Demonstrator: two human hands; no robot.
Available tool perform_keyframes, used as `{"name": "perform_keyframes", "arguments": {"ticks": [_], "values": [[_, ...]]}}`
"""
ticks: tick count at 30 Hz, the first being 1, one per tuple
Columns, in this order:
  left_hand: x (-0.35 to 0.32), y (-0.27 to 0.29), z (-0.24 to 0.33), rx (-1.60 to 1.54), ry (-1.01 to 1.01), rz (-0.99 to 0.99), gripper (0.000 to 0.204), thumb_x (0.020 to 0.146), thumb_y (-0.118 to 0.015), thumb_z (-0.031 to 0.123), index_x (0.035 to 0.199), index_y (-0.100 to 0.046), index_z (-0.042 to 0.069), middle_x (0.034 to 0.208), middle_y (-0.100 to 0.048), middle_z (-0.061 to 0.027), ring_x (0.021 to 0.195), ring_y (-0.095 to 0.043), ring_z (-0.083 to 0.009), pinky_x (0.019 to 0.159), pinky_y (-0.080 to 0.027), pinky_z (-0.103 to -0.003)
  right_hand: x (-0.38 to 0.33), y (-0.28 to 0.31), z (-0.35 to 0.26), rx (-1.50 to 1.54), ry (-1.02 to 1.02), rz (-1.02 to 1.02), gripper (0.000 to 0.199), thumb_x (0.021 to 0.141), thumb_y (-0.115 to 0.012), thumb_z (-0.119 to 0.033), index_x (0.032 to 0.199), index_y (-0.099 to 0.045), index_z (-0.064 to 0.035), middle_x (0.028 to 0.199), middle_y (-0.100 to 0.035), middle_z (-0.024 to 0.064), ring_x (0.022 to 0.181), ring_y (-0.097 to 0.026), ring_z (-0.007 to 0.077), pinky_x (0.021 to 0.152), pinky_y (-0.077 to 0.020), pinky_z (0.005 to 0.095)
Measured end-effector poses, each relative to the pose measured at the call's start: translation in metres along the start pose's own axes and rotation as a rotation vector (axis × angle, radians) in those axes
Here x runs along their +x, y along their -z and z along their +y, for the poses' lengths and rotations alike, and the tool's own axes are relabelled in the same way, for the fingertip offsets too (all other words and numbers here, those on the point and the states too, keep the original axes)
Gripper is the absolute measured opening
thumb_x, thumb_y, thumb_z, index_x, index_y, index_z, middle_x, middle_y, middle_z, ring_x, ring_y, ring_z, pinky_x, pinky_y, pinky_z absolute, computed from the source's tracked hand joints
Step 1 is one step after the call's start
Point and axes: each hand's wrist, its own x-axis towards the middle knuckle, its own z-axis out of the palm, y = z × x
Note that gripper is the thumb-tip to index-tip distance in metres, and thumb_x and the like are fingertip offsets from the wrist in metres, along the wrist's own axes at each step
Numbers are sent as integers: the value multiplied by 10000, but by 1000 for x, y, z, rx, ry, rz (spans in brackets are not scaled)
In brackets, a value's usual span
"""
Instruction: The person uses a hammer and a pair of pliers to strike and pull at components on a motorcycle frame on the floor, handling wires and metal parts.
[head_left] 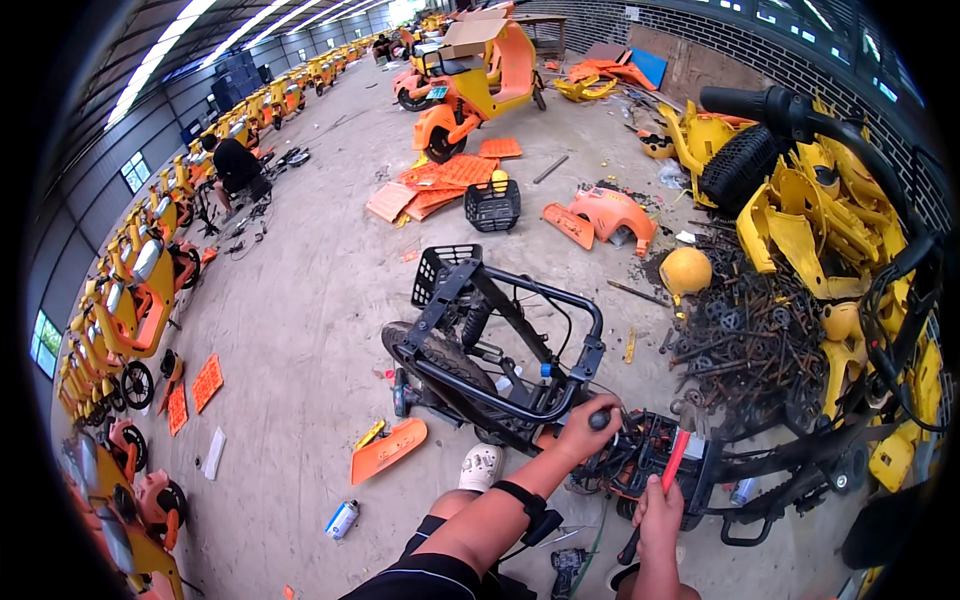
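My left hand [580,433] is closed round a black-handled screwdriver [600,420], its butt facing up and its shaft hidden. My right hand [658,512] grips a hammer [676,458] by its red and black handle, with the head raised near the far side of the frame's open middle. Beneath both hands lies a stripped black scooter frame [530,412] on its side. Wires and parts fill its open compartment [655,455]. The frame's rear wheel [440,365] is to the left, and a black basket [440,270] is beyond it.
A cordless drill [568,565] lies by my legs, and a green-black power tool [403,393] lies beside the wheel. An orange panel [388,452] and spray can [342,520] are at left. Scrap metal [750,350] and yellow panels [820,220] pile up at right. Another person [237,168] crouches far left.
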Motion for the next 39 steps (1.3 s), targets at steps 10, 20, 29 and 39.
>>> {"name": "perform_keyframes", "arguments": {"ticks": [10,20,29,39], "values": [[6,9,10,-10,67,-37,132,927,-683,105,1040,-678,39,959,-719,-87,871,-694,-177,816,-545,-309,-9,-9,6,-66,53,-38,169,1046,-576,-221,973,-518,-81,606,-432,-39,434,-386,57,383,-325,242],[3,7,-2,-57,-7,-59,147,950,-641,112,1064,-619,23,927,-649,-122,843,-646,-247,815,-517,-343,-16,-8,25,37,259,104,221,1068,-532,-280,964,-480,-93,585,-372,-28,434,-362,68,385,-310,234],[6,9,0,-55,77,-143,170,971,-634,162,1095,-598,52,979,-620,-114,902,-636,-255,849,-503,-340,-7,-3,11,-40,267,136,289,1082,-525,-320,909,-473,-94,561,-386,-38,413,-358,46,362,-288,229],[8,13,18,-58,118,-118,144,947,-657,134,1049,-642,34,953,-674,-121,809,-654,-235,775,-526,-338,-4,-15,22,-113,222,98,241,1077,-535,-282,920,-491,-105,572,-395,-31,423,-374,59,367,-320,239]]}}
